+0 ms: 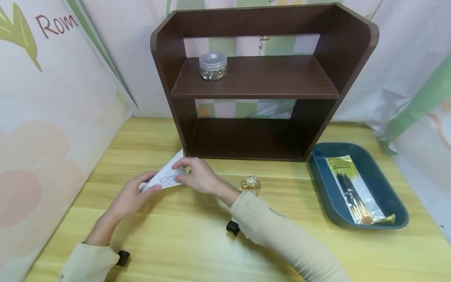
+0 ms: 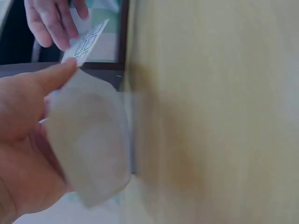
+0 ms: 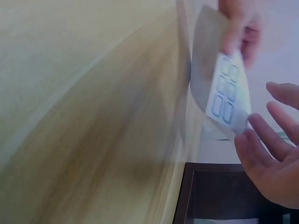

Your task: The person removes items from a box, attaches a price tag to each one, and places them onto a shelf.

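Observation:
A white label sheet [image 1: 165, 177] printed with small blue boxes is lifted off the wooden table [image 1: 183, 235], just in front of the dark shelf's lower left corner. My left hand [image 1: 141, 190] pinches its lower left end, and the left wrist view shows the thumb lying on the sheet [image 2: 88, 140]. Its right end is pinched by my right hand [image 1: 192, 176]. In the right wrist view the sheet [image 3: 224, 93] curves between my right fingertips [image 3: 250, 140] and the left hand [image 3: 240, 23] above.
A dark brown two-tier shelf [image 1: 257, 86] stands at the back, with a clear jar [image 1: 213, 66] of small metal bits on its upper board. A small amber bottle [image 1: 251, 185] stands by my right forearm. At right, a blue tray [image 1: 387, 196] holds a brush pack [image 1: 352, 188].

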Demonstrator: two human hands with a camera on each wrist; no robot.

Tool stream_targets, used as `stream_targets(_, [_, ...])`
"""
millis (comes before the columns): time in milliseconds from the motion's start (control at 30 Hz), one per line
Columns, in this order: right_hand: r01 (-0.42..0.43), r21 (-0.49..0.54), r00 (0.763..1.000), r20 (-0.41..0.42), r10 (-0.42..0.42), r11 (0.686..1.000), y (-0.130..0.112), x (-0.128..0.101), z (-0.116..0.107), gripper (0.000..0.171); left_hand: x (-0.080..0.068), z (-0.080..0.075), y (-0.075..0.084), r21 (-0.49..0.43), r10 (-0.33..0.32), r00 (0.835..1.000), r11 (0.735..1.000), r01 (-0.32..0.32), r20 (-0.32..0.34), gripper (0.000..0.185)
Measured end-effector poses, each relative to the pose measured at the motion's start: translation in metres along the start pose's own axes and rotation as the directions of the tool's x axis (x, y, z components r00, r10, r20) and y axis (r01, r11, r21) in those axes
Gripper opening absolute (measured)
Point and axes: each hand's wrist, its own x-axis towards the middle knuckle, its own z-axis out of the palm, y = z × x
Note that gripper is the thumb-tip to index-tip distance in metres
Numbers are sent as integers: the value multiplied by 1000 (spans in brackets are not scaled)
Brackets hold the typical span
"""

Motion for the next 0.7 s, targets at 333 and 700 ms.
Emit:
stream_targets(333, [182,-208,982,-17,-189,961,-3,2,-3,32,-2,-14,24,-23,96,995,995,-96,-20,38])
stream_targets(700, [199,-450,980,96,-175,871,-13,1,0,52,-2,-17,33,-91,63,998,994,-61,16,36])
